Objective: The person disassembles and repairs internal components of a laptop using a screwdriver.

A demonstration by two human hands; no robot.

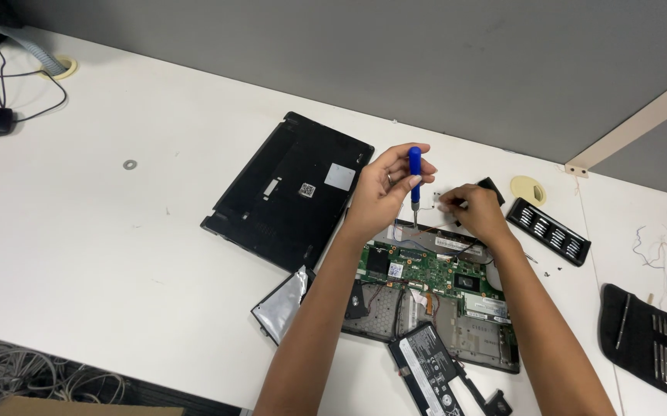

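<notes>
An opened laptop base (433, 293) lies on the white table (117, 231), its green circuit board (418, 270) bare. My left hand (383, 192) grips a blue-handled screwdriver (415, 169) upright, tip pointing down at the laptop's far edge. My right hand (476, 212) is beside it, fingers pinched around a small part at that same edge; what it pinches is too small to tell. A black battery (430, 366) lies loose at the near side of the laptop.
The black bottom cover (291, 189) rests left of the laptop. A silver drive (281, 306) sits near my left forearm. A black bit holder (549, 231) and a tool pouch (645, 339) are at the right. Cables (10, 92) lie far left.
</notes>
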